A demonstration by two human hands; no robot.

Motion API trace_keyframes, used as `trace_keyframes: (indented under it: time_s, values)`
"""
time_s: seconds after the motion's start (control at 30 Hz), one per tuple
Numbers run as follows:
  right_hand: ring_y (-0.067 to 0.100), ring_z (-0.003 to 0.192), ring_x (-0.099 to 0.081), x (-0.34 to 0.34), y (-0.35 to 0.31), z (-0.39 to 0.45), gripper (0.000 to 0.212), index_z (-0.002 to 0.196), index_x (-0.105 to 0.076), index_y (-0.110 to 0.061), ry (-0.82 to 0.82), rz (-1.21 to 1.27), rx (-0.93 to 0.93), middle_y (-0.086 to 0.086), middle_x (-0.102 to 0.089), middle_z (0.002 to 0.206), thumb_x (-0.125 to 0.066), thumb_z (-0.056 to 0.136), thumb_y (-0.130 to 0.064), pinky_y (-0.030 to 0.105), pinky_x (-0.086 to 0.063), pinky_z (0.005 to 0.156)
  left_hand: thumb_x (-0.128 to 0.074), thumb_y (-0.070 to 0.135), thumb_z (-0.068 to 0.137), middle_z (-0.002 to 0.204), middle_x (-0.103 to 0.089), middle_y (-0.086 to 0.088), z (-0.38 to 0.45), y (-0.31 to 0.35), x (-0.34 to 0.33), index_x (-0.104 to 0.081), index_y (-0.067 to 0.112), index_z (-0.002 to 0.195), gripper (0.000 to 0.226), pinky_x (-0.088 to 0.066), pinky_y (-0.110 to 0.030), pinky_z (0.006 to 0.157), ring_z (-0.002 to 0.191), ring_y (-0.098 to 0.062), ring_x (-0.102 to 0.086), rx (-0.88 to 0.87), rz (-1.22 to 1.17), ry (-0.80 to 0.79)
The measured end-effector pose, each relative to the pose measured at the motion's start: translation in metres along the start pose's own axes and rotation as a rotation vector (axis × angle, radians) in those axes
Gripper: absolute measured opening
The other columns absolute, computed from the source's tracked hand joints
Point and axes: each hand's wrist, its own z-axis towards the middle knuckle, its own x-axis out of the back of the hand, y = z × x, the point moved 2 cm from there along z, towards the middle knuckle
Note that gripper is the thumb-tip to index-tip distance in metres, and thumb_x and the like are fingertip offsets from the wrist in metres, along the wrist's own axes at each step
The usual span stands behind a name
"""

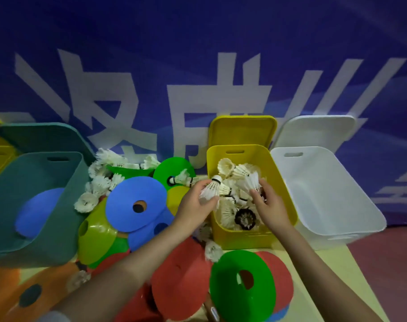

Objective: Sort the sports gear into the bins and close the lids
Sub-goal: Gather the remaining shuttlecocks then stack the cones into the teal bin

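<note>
Yellow plastic of the yellow bin (281, 182) hides the lower part of the shuttlecock pile (235, 205) inside it, and at the far left another yellow bin is cut off by the frame edge. Near the bottom, the person's forearms cover parts of the red cones (181, 282), and the near orange cone (35, 296) is blurred.

Over the near-left edge of the yellow bin, the left hand (195, 205) curls its fingers and thumb round a white feathered shuttlecock (213, 188), cork tip pointing up and away, skirt lying against the palm. Above the middle of the bin, the right hand (267, 203) seems to pinch a second shuttlecock (252, 181) by its skirt at the fingertips, though the grip is hard to make out among the other feathers.

Loose shuttlecocks (100, 180) lie scattered to the left, between the yellow bin and the teal bin (46, 217), among blue, green and lime flat cones. One blue cone (39, 210) lies inside the teal bin. Right of the yellow bin stands a white bin (351, 205). All lids are raised at the far side
</note>
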Motion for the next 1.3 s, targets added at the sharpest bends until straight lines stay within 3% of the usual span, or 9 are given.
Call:
trace_keyframes:
  time_s: [0.1, 0.17, 0.23, 0.33, 0.5, 0.7, 0.9, 1.03, 1.3]
  values:
    - [0.021, 0.100, -0.060, 0.024, 0.033, 0.008, 0.052, 0.140, -0.043, -0.020, -0.027, -0.044, -0.056, -0.003, -0.061, 0.104, -0.049, 0.095, -0.044, 0.034, -0.045, 0.083, -0.061, 0.033, 0.090, 0.140, -0.046, 0.007, 0.023, 0.008, -0.027, -0.045, 0.028, 0.136, 0.049, -0.034, -0.022, 0.097, 0.131, -0.007, -0.038, -0.021, 0.071, -0.074]
    - [0.021, 0.096, -0.060, 0.033, 0.048, 0.012, 0.047, 0.139, -0.045, -0.021, -0.052, -0.066, -0.045, -0.006, -0.058, 0.099, -0.050, 0.096, -0.039, 0.034, -0.047, 0.080, -0.061, 0.033, 0.090, 0.143, -0.044, 0.005, 0.041, 0.012, -0.039, -0.043, 0.026, 0.138, 0.052, -0.033, -0.023, 0.099, 0.133, -0.011, -0.037, -0.036, 0.133, -0.091]
    - [0.020, 0.097, -0.060, 0.034, 0.055, 0.018, 0.044, 0.136, -0.046, -0.020, -0.095, -0.124, -0.002, -0.003, -0.062, 0.109, -0.050, 0.096, -0.038, 0.030, -0.044, 0.078, -0.061, 0.032, 0.090, 0.143, -0.043, 0.003, 0.060, 0.014, -0.048, -0.042, 0.024, 0.139, 0.052, -0.034, -0.027, 0.101, 0.133, -0.014, -0.039, -0.044, 0.195, -0.100]
    - [0.022, 0.106, -0.058, 0.016, 0.057, 0.035, 0.049, 0.141, -0.042, -0.020, -0.240, -0.261, 0.086, 0.002, -0.059, 0.127, -0.050, 0.096, -0.037, 0.031, -0.043, 0.085, -0.060, 0.032, 0.091, 0.139, -0.044, -0.001, 0.084, 0.011, -0.055, -0.042, 0.024, 0.139, 0.052, -0.036, -0.030, 0.100, 0.128, -0.018, -0.042, -0.038, 0.282, -0.105]
    - [0.026, 0.124, -0.043, -0.019, 0.062, 0.061, 0.048, 0.140, -0.043, -0.031, -0.470, -0.590, 0.235, 0.006, -0.053, 0.128, -0.050, 0.094, -0.041, 0.038, -0.040, 0.093, -0.061, 0.031, 0.090, 0.132, -0.045, 0.000, 0.108, -0.007, -0.056, -0.043, 0.023, 0.138, 0.052, -0.035, -0.025, 0.098, 0.125, -0.016, -0.044, -0.062, 0.403, -0.125]
    - [0.026, 0.126, -0.038, -0.024, 0.079, 0.068, 0.043, 0.133, -0.052, -0.033, -0.390, -0.644, 0.241, 0.002, -0.051, 0.128, -0.053, 0.090, -0.038, 0.039, -0.035, 0.099, -0.059, 0.032, 0.092, 0.135, -0.047, 0.003, 0.126, -0.024, -0.057, -0.045, 0.026, 0.138, 0.049, -0.036, -0.023, 0.099, 0.125, -0.014, -0.045, -0.156, 0.598, -0.286]
    - [0.027, 0.108, -0.048, -0.016, 0.079, 0.075, 0.033, 0.109, -0.067, -0.027, -0.143, -0.498, 0.186, 0.003, -0.055, 0.108, -0.065, 0.076, -0.028, 0.038, -0.046, 0.083, -0.062, 0.035, 0.090, 0.145, -0.042, 0.008, 0.160, -0.021, -0.057, -0.041, 0.030, 0.141, 0.055, -0.033, -0.027, 0.106, 0.133, -0.011, -0.039, -0.162, 0.650, -0.414]
    - [0.021, 0.118, -0.035, -0.018, 0.085, 0.075, 0.036, 0.122, -0.058, -0.029, -0.231, -0.411, 0.096, 0.001, -0.047, 0.121, -0.059, 0.086, -0.032, 0.032, -0.040, 0.095, -0.061, 0.038, 0.090, 0.145, -0.044, 0.009, 0.173, -0.029, -0.063, -0.044, 0.035, 0.139, 0.053, -0.034, -0.036, 0.109, 0.135, -0.012, -0.034, -0.259, 0.854, -0.489]
    - [0.020, 0.120, -0.038, -0.023, 0.083, 0.076, 0.038, 0.125, -0.056, -0.026, -0.264, -0.355, 0.076, 0.001, -0.049, 0.123, -0.059, 0.088, -0.033, 0.030, -0.040, 0.093, -0.054, 0.029, 0.094, 0.134, -0.049, 0.000, 0.181, -0.039, -0.078, -0.042, 0.035, 0.140, 0.049, -0.037, -0.035, 0.095, 0.125, -0.021, -0.040, -0.244, 1.189, -0.436]
